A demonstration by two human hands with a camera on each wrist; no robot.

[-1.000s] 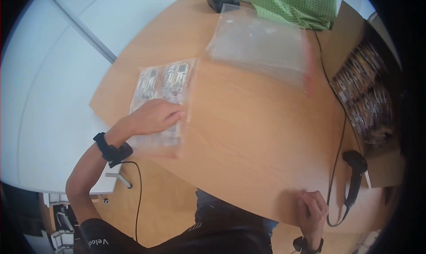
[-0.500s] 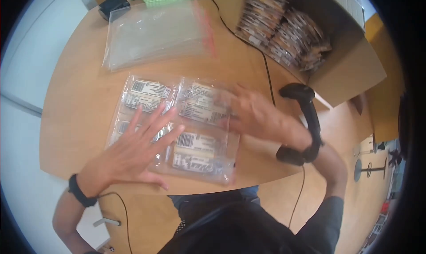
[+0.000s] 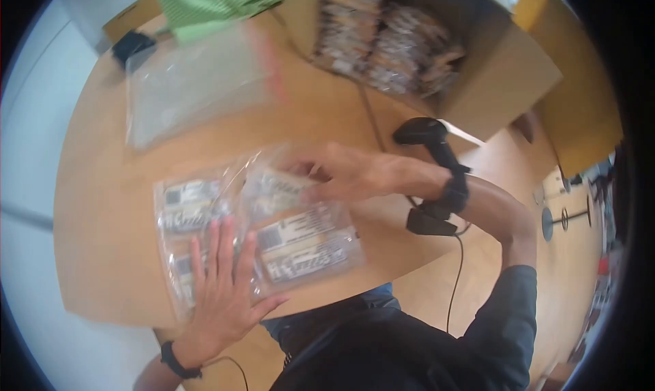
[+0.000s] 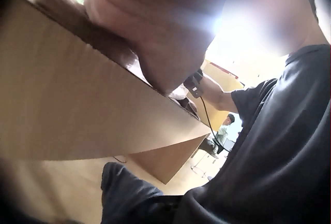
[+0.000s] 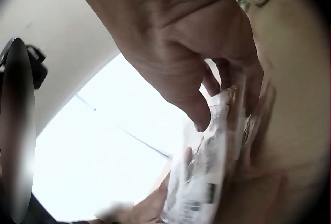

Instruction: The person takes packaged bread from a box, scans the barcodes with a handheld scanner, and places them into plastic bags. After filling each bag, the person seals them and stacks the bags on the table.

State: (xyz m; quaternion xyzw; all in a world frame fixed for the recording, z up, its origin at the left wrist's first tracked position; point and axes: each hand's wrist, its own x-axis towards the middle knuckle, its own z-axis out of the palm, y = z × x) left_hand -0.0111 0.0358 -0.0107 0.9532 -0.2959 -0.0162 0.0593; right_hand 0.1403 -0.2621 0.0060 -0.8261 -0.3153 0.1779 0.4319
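A clear plastic bag (image 3: 235, 203) lies near the table's front edge, holding several packets with white barcode labels (image 3: 303, 258). My left hand (image 3: 225, 295) rests on its left side with fingers stretched out and slightly spread. At the bag's upper right, my right hand (image 3: 348, 172) grips the plastic with bent fingers and tilts that corner up. In the right wrist view, thumb and fingers of the right hand (image 5: 191, 42) close on the crinkled, labelled plastic (image 5: 199, 167). The left wrist view shows mostly the underside of the left hand (image 4: 155, 32) at the table edge.
Behind the bag lies a stack of flat clear bags (image 3: 198, 84) with a red edge. A black handheld scanner (image 3: 426, 133) stands beside the right forearm. Further back are a cardboard box (image 3: 505, 77) full of packets (image 3: 409, 46), a green checked cloth (image 3: 218, 9) and a black object (image 3: 132, 48).
The filled bag has come from the table's left to in front of the body as the view turned right. My right hand has reached over and lifted its upper right part.
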